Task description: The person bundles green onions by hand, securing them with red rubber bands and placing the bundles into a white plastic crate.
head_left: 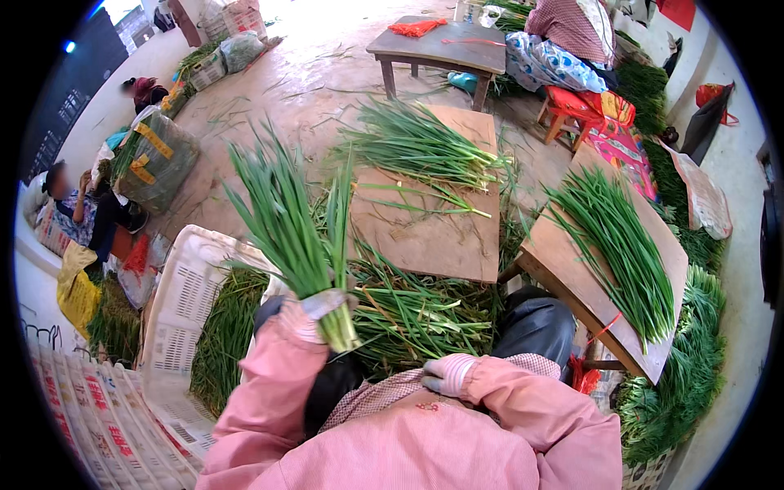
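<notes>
My left hand (pixel 325 304), in a pale glove, is closed round the base of a bunch of garlic chives (pixel 282 220). The leaves fan upward and the pale cut ends poke out below the fist. My right hand (pixel 447 374), gloved in grey and pink, lies on the checked apron over my lap with no chives in it. Between my knees is a heap of loose chives (pixel 425 314). Beyond it, a wooden board (pixel 425 245) carries another bunch of chives (pixel 425 147) and a few stray stalks. A long pile of chives (pixel 616 245) covers the small table at right.
A white plastic crate (pixel 175 327) holding greens stands at my left. More chives (pixel 682 376) line the right wall. Farther off are a low table (pixel 441 45) with a red net bag, a red-covered stool (pixel 576 102), and other people seated left and at upper right.
</notes>
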Available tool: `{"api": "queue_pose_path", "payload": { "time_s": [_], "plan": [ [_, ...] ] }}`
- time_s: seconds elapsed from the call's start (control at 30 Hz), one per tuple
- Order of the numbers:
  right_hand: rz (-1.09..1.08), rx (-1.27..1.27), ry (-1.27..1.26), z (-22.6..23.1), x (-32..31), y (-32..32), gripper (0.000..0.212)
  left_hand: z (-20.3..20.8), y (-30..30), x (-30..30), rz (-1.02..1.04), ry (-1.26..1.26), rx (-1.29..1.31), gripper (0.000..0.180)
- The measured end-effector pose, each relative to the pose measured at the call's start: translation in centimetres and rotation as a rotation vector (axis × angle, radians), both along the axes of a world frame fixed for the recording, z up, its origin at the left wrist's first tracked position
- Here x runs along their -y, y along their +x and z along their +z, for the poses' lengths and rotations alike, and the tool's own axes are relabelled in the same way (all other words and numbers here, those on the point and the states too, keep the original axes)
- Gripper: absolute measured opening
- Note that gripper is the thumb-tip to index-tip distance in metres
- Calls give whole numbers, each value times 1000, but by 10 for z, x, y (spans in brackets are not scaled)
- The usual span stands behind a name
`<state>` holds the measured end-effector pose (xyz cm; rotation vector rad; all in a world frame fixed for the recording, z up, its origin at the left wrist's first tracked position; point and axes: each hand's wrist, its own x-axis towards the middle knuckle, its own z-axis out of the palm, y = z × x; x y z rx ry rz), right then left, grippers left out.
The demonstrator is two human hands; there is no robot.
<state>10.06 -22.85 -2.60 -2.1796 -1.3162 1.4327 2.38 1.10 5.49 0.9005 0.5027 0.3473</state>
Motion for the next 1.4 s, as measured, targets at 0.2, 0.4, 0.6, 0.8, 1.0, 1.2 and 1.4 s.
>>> {"api": "queue_pose_path", "payload": {
  "time_s": [0.2,0.4,0.6,0.8,1.0,1.2,1.4],
  "plan": [
    [187,4,-2,24,-17,48,46,-13,-10,-43,-110,-43,-308,42],
    [-274,514,147,47,-36,164,36,-8,-27,-34,-118,-237,-323,43],
    [-516,793,-118,12,-68,229,50,-14,-51,-70,-80,3,-2,58],
    [-420,662,-92,-12,-72,195,29,-12,-22,-70,85,-239,392,66],
    [-177,430,43,11,-35,133,38,-69,-21,-15,-220,-796,375,66],
    [292,295,109,24,-28,51,26,-32,-9,-22,-69,-373,526,60],
    [-29,586,314,27,-58,107,29,-19,-37,-52,-105,-87,607,69]
  ]
}}
